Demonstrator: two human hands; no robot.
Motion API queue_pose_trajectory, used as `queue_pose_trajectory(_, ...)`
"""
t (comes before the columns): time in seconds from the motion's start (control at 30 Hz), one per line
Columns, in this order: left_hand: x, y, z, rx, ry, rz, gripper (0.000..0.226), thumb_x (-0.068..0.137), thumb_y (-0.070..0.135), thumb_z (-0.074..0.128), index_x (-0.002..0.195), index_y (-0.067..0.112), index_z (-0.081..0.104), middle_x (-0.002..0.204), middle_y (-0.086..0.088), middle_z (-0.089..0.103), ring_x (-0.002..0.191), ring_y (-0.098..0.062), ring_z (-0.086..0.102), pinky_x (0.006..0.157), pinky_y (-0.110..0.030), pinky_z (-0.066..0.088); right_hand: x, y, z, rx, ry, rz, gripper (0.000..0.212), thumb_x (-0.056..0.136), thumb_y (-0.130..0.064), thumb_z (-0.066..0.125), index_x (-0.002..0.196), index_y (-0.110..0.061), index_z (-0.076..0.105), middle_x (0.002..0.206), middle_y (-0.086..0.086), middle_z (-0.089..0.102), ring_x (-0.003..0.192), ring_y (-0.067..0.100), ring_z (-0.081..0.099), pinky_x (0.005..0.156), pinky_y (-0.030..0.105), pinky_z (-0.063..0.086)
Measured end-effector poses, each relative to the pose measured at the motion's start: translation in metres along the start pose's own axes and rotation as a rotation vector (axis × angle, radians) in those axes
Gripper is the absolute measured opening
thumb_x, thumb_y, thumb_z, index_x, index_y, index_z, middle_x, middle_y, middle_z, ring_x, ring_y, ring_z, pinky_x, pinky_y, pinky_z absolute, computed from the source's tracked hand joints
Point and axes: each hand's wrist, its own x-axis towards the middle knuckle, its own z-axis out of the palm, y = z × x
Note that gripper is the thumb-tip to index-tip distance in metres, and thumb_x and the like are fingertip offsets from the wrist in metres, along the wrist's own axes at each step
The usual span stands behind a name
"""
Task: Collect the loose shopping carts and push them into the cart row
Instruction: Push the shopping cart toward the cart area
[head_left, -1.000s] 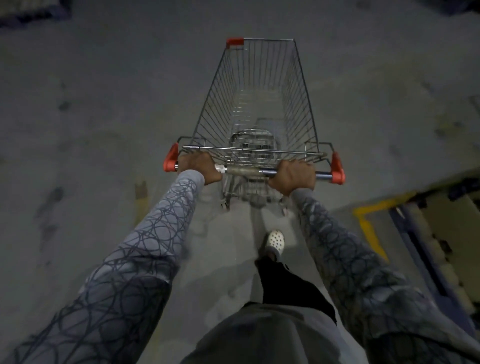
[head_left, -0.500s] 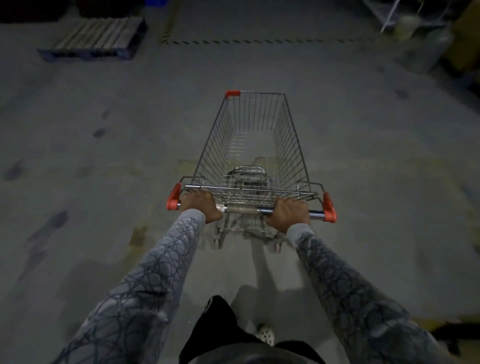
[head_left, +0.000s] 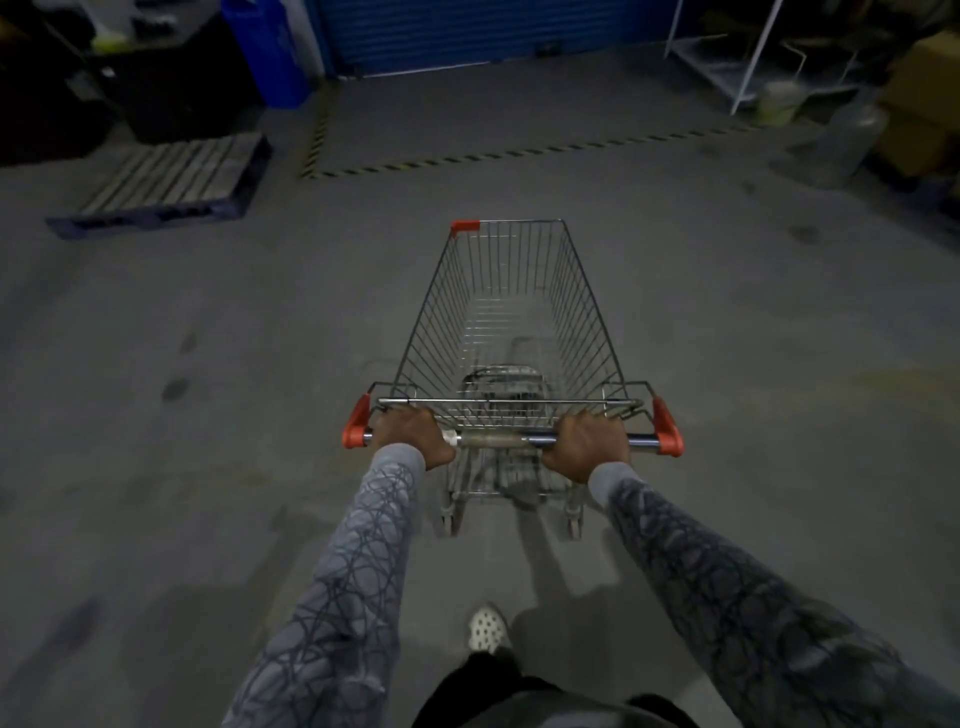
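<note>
A slatted pallet lies flat on the grey concrete floor at ten o'clock. A blue plastic bin stands at eleven and a ribbed blue shutter at twelve, behind yellow-and-black striped floor tape. The shopping cart stands at the centre, pointing toward twelve. It has a tapered wire basket with the floor showing through its mesh, and red plastic caps end its metal handle bar. The left hand grips the bar beside the left cap, fingers wrapped over it and pressed together. The right hand grips likewise near the right cap. The sleeves are grey with dark scribbled lines. A white metal rack and pale bucket sit at one o'clock, and cardboard boxes at two.
</note>
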Motion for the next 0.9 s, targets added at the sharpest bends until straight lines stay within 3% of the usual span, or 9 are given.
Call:
queue_pose_trajectory(0.27, 0.170, 0.013, -0.044, 0.041, 0.002, 0.108, 0.051, 0.072, 0.051, 0.054, 0.107, 0.018, 0.071, 0.109, -0.005, 0.071, 0.103, -0.028, 0.067, 0.089, -0.035, 0.048, 0.147, 0.009, -0.040, 0.057, -0.019, 0.098, 0.046, 0.085, -0.055, 0.057, 0.109, -0.018, 0.066, 0.112, 0.009, 0.070, 0.103, 0.028, 0.066, 0.089, 0.035, 0.047)
queue_pose_trajectory(0.47, 0.305, 0.024, -0.085, 0.014, 0.042, 0.162, 0.049, 0.072, 0.052, 0.056, 0.105, 0.018, 0.071, 0.109, -0.006, 0.071, 0.103, -0.028, 0.067, 0.089, -0.035, 0.052, 0.274, 0.018, -0.060, 0.102, -0.034, 0.155, 0.048, 0.082, -0.054, 0.059, 0.108, -0.015, 0.068, 0.108, 0.012, 0.071, 0.100, 0.032, 0.066, 0.082, 0.036, 0.046)
queue_pose_trajectory(0.7, 0.462, 0.047, -0.131, -0.034, 0.042, 0.178, 0.042, 0.072, 0.051, 0.058, 0.092, 0.018, 0.075, 0.097, -0.006, 0.073, 0.093, -0.028, 0.069, 0.080, -0.032, 0.052, 0.430, 0.036, -0.090, 0.088, -0.043, 0.192, 0.043, 0.087, -0.052, 0.052, 0.109, -0.018, 0.066, 0.109, 0.010, 0.070, 0.097, 0.029, 0.066, 0.078, 0.036, 0.043)
queue_pose_trajectory(0.9, 0.586, 0.049, -0.158, -0.027, 0.025, 0.167, 0.038, 0.073, 0.049, 0.059, 0.095, 0.021, 0.073, 0.097, -0.004, 0.073, 0.093, -0.028, 0.069, 0.078, -0.033, 0.050, 0.559, 0.040, -0.119, 0.057, -0.044, 0.167, 0.047, 0.084, -0.055, 0.056, 0.110, -0.017, 0.066, 0.107, 0.009, 0.069, 0.097, 0.030, 0.066, 0.081, 0.037, 0.046)
